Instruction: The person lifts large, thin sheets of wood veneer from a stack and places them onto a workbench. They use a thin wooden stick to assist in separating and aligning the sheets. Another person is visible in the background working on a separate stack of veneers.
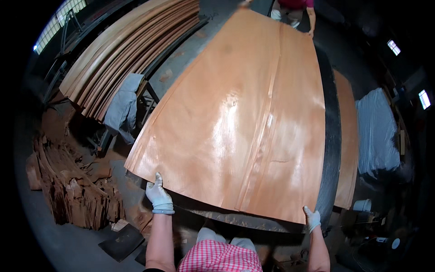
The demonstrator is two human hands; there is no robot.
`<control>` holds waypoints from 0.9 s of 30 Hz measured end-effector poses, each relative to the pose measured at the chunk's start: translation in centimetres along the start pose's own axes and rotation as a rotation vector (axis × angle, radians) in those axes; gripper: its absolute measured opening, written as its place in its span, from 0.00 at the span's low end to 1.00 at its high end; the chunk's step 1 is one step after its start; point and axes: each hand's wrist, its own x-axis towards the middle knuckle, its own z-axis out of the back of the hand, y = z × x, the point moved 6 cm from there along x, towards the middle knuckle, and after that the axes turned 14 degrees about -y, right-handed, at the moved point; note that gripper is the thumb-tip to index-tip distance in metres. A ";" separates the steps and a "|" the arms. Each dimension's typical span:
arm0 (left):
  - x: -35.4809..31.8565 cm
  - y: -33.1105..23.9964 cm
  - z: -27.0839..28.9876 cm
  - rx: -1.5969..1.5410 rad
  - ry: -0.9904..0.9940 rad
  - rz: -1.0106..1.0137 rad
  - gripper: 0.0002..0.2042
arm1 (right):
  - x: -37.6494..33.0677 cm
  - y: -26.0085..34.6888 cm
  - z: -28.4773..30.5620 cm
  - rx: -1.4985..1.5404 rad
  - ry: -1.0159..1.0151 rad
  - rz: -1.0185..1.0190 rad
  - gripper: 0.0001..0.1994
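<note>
Orange-brown veneer sheet (240, 118) lies spread over the long table (332, 136), its near edge pinched by the gloved left hand (159, 196) at one corner and the gloved right hand (312, 219) at the other, fingers clenched on it, while another person's hand (311, 32) meets the far end.

Dark bench (332, 136) bears stacked veneer; broad orange veneer sheet (244, 113) lies on top.

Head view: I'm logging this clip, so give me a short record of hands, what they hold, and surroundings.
left hand: white-gloved left hand grips the near edge of the veneer sheet
right hand: gloved right hand grips the near right corner
far end: another person at the sheet's far edge
left side: stacked sheets, scrap pile
right side: grey covered bundle
</note>
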 end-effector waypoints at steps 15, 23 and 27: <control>13.8 12.9 12.5 0.023 -0.170 0.442 0.15 | -2.8 -3.0 -2.8 0.013 0.001 -0.168 0.27; 16.4 12.5 13.3 0.633 -0.169 0.169 0.11 | -4.2 -1.3 -4.0 0.194 0.090 -0.048 0.24; 13.0 8.5 10.8 0.407 -0.237 0.223 0.10 | -4.9 0.3 -3.6 -0.050 0.049 -0.140 0.25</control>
